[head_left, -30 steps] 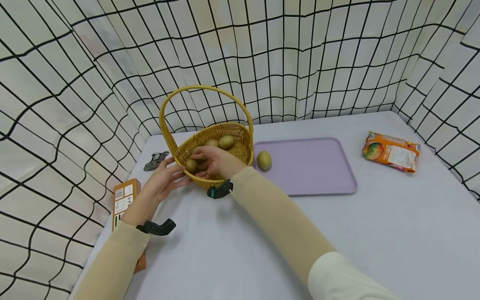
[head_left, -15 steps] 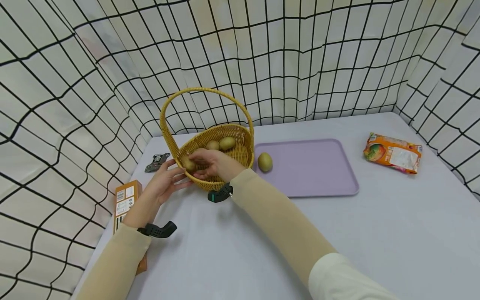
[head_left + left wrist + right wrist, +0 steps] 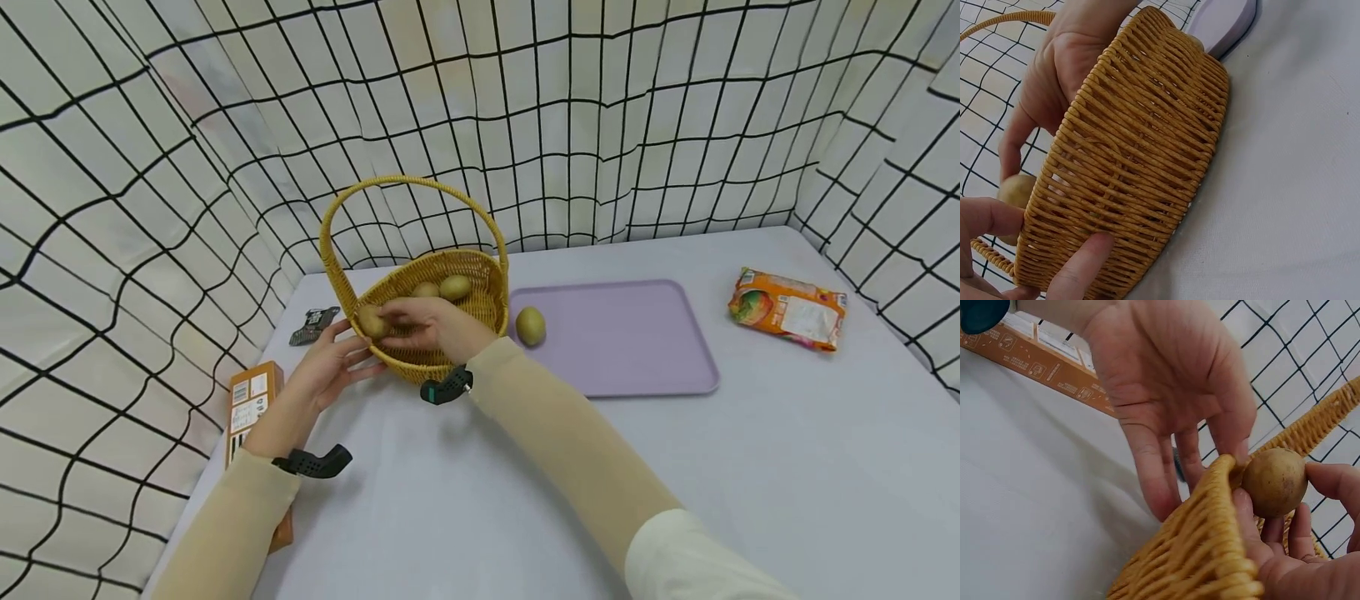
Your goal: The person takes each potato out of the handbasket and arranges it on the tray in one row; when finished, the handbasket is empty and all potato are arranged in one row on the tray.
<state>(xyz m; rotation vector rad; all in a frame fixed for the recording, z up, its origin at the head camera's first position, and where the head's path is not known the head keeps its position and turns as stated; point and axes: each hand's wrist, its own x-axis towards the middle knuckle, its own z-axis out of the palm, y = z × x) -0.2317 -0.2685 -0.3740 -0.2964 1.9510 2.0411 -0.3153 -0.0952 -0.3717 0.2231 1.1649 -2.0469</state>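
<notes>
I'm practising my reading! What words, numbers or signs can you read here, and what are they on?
I can't read any words or numbers.
Box: a barcode and print, too small.
Black packet: pale print, too small.
Orange packet: print, too small and blurred.

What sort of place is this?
Perhaps a booth set up for recording hand work: black netting lines the pale walls around a white table, and small black wrist devices are worn.

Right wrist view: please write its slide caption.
Right hand grips a round brown potato while left hand touches a yellow wicker basket.
</notes>
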